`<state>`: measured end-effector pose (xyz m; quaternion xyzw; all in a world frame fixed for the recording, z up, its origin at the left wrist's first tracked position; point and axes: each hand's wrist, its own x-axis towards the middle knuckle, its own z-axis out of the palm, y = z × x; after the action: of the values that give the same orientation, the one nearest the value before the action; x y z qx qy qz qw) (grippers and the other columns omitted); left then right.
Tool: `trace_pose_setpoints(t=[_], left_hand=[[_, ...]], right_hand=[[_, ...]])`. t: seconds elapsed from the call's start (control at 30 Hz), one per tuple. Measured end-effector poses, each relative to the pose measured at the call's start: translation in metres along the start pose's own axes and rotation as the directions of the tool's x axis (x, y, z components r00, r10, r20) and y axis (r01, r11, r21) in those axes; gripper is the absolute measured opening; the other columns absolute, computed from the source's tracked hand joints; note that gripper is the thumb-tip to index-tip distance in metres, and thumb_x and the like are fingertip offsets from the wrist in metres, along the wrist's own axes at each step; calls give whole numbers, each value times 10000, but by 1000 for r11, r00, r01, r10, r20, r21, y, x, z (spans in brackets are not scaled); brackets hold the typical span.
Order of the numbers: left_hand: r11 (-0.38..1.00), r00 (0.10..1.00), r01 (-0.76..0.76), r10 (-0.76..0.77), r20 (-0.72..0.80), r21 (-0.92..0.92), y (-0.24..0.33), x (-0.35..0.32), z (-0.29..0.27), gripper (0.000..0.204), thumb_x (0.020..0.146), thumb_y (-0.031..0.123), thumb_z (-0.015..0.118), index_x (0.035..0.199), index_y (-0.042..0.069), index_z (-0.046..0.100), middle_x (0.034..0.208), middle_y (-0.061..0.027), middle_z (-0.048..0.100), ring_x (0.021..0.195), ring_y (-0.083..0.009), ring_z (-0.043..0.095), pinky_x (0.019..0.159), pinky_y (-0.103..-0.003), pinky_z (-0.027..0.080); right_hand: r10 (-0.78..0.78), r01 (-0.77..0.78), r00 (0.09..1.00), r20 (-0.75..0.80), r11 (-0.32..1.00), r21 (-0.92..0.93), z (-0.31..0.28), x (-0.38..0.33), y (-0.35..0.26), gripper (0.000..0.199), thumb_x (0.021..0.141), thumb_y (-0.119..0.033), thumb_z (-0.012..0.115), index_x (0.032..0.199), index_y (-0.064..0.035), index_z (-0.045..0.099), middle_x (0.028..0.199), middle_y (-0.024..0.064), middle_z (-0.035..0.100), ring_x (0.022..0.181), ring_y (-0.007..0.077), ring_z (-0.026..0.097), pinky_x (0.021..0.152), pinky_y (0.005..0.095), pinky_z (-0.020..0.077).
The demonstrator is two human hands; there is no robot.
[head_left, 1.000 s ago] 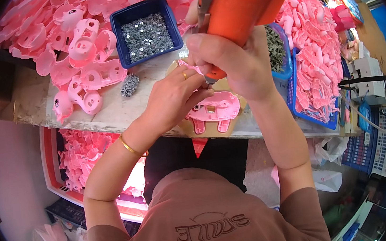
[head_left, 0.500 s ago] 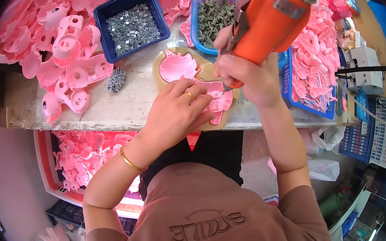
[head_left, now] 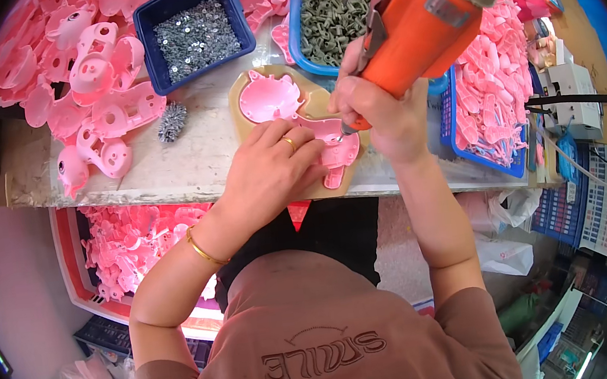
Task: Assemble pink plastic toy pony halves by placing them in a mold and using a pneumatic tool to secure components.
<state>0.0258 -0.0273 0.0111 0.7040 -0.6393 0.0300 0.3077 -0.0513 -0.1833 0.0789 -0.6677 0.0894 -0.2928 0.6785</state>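
A pink plastic toy shell [head_left: 268, 99] lies hollow side up in a beige fixture [head_left: 240, 105] at the bench's front edge. My left hand [head_left: 269, 162] lies over the shell's lower left part, its fingers bent slightly and pointing right; the fingertips rest on or near the plastic. Wrapped round an orange power screwdriver [head_left: 409, 35] is my right hand [head_left: 377, 110], just right of the fixture. The tool slants down to the left, its metal tip at the shell's lower section. Whether a screw sits under the tip is too small to tell.
Behind the fixture stand a dark blue tray [head_left: 145, 50] of small metal screws and a light blue basket [head_left: 294, 41] of grey-green parts. Pink shells [head_left: 92, 71] pile up at the left, beside a spiky screw cluster [head_left: 172, 122]. A blue crate [head_left: 491, 157] of pink pieces stands right.
The view has shifted slightly. My left hand's fingers are drawn a little closer together. The screwdriver has moved slightly up and left, its tip still at the shell's lower section.
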Motion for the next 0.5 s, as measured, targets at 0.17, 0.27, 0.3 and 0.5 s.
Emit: trace_pose_setpoints(t=[0.17, 0.27, 0.3, 0.5], left_hand=[[1000, 1000, 0, 0, -1, 5, 1, 0, 1, 288, 777, 241, 746, 1024, 104, 689, 981, -4, 629, 959, -196, 586, 896, -340, 480], [1000, 1000, 3, -3, -3, 6, 1, 0, 0, 290, 777, 240, 747, 1026, 103, 688, 978, -2, 629, 956, -196, 585, 893, -342, 482], [1000, 1000, 3, -3, -4, 7, 1, 0, 0, 293, 776, 241, 747, 1028, 103, 688, 976, -2, 628, 957, -196, 584, 892, -344, 483], [1000, 1000, 2, -2, -7, 1, 5, -1, -4, 328, 783, 242, 755, 1068, 99, 678, 1044, -21, 634, 1026, -223, 580, 938, -364, 477]], right_hand=[[4, -4, 997, -73, 1000, -5, 5, -5, 5, 66, 821, -42, 594, 794, 4, 554, 614, 41, 556, 480, 83, 503, 460, 237, 422], [-3, -1, 995, -97, 999, -41, 6, -7, 8, 46, 818, -13, 595, 799, 7, 558, 596, 40, 549, 482, 77, 507, 461, 231, 415], [-13, 8, 996, -91, 998, -61, 6, -8, 8, 44, 817, -2, 593, 841, 6, 556, 635, 38, 560, 490, 74, 509, 458, 227, 408], [-23, 21, 997, 73, 999, 32, 7, 3, 1, 228, 861, 8, 612, 1068, -10, 518, 844, 35, 584, 628, 65, 532, 525, 214, 414]])
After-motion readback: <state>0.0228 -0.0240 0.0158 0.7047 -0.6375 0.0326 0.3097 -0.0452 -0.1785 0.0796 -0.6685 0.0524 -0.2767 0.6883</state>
